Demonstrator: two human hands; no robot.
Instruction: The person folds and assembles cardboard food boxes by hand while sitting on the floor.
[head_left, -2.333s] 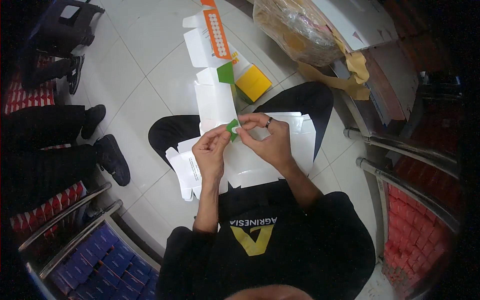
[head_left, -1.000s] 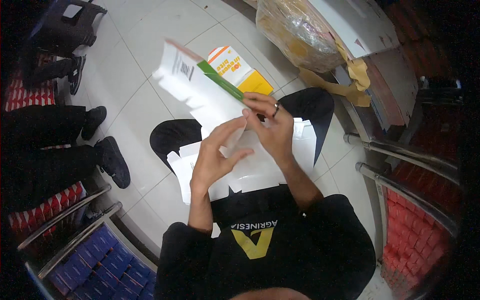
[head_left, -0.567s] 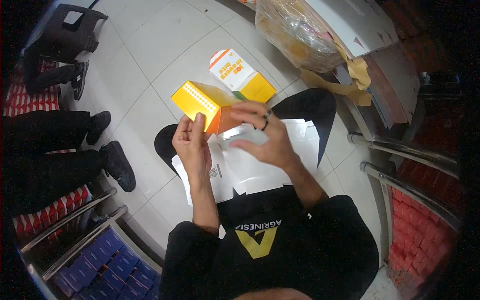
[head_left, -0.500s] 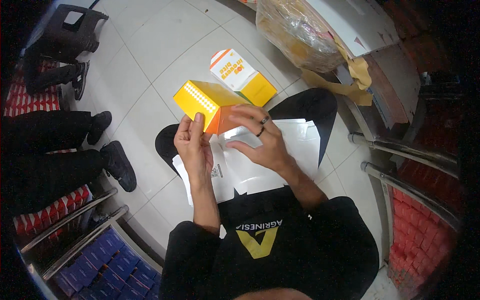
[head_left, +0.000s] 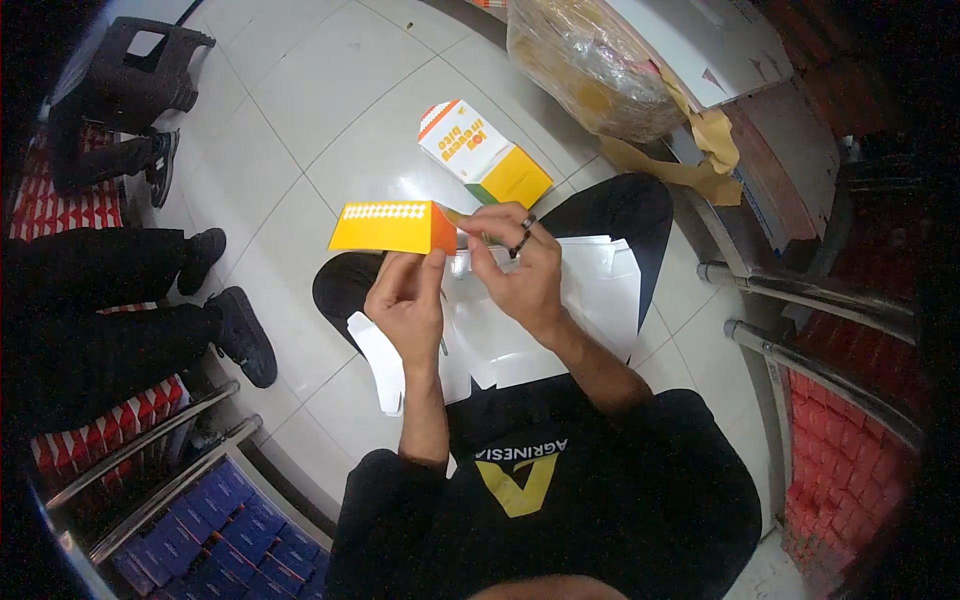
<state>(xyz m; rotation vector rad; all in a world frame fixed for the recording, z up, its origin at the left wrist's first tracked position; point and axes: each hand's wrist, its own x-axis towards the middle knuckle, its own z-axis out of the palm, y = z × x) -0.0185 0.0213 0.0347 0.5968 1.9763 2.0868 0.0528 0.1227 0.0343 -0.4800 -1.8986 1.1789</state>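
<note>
A yellow and orange cardboard box (head_left: 385, 228) with a white diamond pattern is held above my lap. My left hand (head_left: 408, 300) grips it from below, with the thumb near its orange end. My right hand (head_left: 520, 262), with dark rings on it, pinches at the right end of the box; what exactly its fingertips hold is partly hidden. Across my lap lie white flat cardboard sheets (head_left: 595, 300). Beyond my hands, on the floor, stands another yellow and white box (head_left: 512, 180) with its lid flap raised.
A plastic-wrapped bundle (head_left: 590, 65) sits at the far right beside torn brown paper (head_left: 715, 150). Metal-railed racks flank me, holding blue boxes (head_left: 225, 530) and red packs (head_left: 850, 470). Another person's dark shoes (head_left: 245, 335) are at left, near a dark plastic stool (head_left: 135, 70).
The box in my left hand has tipped and lowered, so its patterned edge now runs nearly level. My right fingers have closed from spread to a pinch at its end.
</note>
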